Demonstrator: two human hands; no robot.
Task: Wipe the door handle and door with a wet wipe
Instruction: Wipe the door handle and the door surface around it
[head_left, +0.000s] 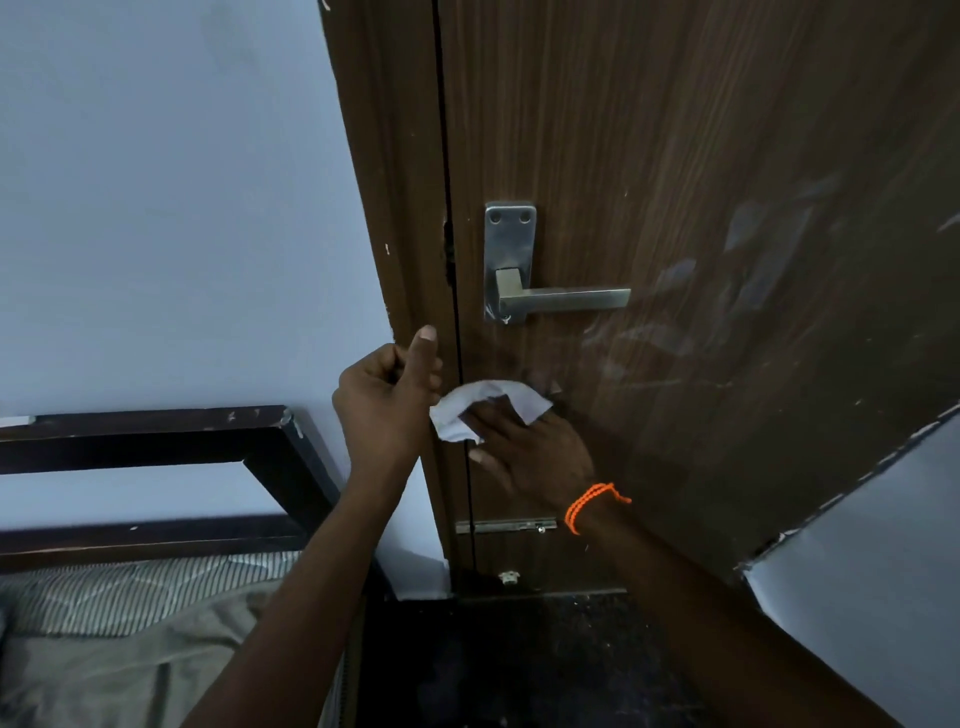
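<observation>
Door (649, 156) (streaked, brown) | right hand (530, 452) pressing wet wipe (483, 408) | left hand (387, 387) fisted, empty

Dark brown wood-grain door (701, 156), shut against its frame, streaked with pale wet smears to the right of and below the handle. Silver metal door handle (563, 300): square-section lever lying level, pointing right from a tall rectangular backplate with two screws at its top, mounted near the door's left edge. White wet wipe (483, 408), crumpled and folded, pressed flat to the door face just below the handle, close to the door's left edge
</observation>
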